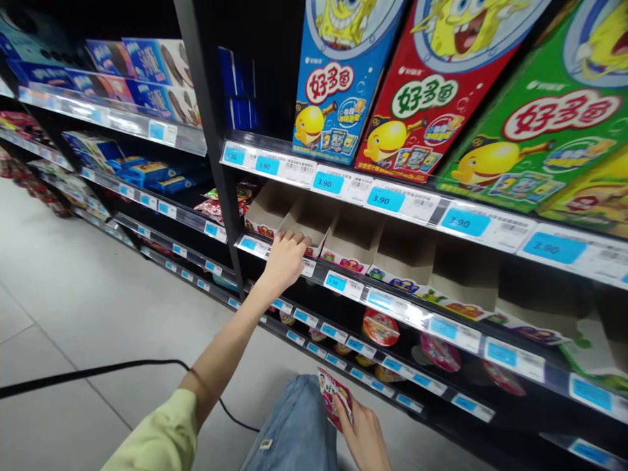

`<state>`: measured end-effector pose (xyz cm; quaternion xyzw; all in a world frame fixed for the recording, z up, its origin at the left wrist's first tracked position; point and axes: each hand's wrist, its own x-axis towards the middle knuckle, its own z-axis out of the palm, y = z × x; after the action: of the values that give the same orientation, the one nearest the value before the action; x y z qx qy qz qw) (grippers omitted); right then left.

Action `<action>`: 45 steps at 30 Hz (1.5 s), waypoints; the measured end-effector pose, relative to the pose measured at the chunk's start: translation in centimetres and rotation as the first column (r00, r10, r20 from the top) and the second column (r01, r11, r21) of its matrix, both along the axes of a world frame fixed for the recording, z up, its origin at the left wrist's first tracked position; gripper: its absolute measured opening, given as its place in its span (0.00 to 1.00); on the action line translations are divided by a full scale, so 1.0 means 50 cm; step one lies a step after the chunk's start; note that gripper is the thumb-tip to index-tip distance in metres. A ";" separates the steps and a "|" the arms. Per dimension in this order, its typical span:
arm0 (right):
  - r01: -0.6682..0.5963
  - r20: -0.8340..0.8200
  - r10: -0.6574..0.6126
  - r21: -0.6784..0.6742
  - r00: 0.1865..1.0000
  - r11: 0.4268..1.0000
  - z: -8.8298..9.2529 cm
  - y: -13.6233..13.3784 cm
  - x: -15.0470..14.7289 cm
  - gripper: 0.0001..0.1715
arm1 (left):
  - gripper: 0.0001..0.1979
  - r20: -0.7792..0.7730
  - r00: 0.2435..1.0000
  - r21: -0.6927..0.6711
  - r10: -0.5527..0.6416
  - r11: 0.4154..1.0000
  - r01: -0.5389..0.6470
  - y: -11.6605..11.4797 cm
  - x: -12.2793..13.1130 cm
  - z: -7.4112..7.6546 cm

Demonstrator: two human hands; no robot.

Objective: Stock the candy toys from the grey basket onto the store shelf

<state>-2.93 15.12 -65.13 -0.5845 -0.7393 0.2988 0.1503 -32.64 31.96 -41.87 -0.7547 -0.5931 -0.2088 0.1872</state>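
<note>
Blue cookie boxes [159,62] sit at far left, and below them a black cable [98,373] crosses the pale floor [122,288] to the person's light green sleeve [157,435]. From it the left hand [286,261] reaches out, knuckles up, fingers bent over the front edge of a cardboard tray [313,219] — whether they pinch it or just rest there, I cannot tell. Thin card probably bends easily, so an even touch and a steady wrist would suit, clear of the price tags [343,286]. Next comes a denim-covered leg [299,418], then the red packet [328,386], low beside the knee and well apart from the tray. Thumb and fingers of the right hand [364,428] pinch it — best kept light but sure, since squeezing could crush it. Farther right, tall snack boxes [424,85] stand above the trays.
</note>
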 end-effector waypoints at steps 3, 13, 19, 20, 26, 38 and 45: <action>-0.012 -0.013 0.012 0.012 1.000 1.000 -0.007 -0.001 0.002 0.34 | 0.15 0.061 0.998 0.031 0.022 0.999 -0.024 0.003 0.011 -0.012; 0.228 -0.381 -0.294 -0.209 0.877 0.951 0.007 0.017 -0.005 0.33 | 0.15 0.254 0.967 0.105 -0.002 0.994 -0.026 0.023 0.024 -0.041; 0.376 -0.575 -0.782 -0.687 0.241 0.622 0.045 0.035 -0.009 0.42 | 0.26 0.657 0.685 0.315 -0.315 0.940 0.130 0.022 -0.004 -0.036; 0.379 -0.559 -0.812 -0.724 0.167 0.576 0.053 0.036 -0.008 0.43 | 0.26 0.707 0.608 0.383 -0.361 0.918 0.100 0.011 -0.002 -0.032; 0.373 -0.533 -0.843 -0.769 0.075 0.520 0.060 0.042 -0.004 0.48 | 0.09 0.907 0.240 0.377 -0.346 0.921 -0.098 -0.147 0.117 -0.100; 0.462 -0.632 -0.775 -0.679 0.027 0.570 0.083 0.050 -0.023 0.36 | 0.38 0.909 0.373 -0.358 0.186 0.806 0.471 -0.413 0.314 -0.419; 0.487 -0.686 -0.726 -0.618 0.048 0.617 0.074 0.049 -0.023 0.39 | 0.38 0.791 0.612 -0.272 -0.021 0.883 0.382 -0.405 0.293 -0.394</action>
<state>-4.07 17.55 -61.45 -0.5851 -0.1668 0.5497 0.5724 -17.97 11.69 -61.59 -0.6779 -0.5540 -0.3987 -0.2731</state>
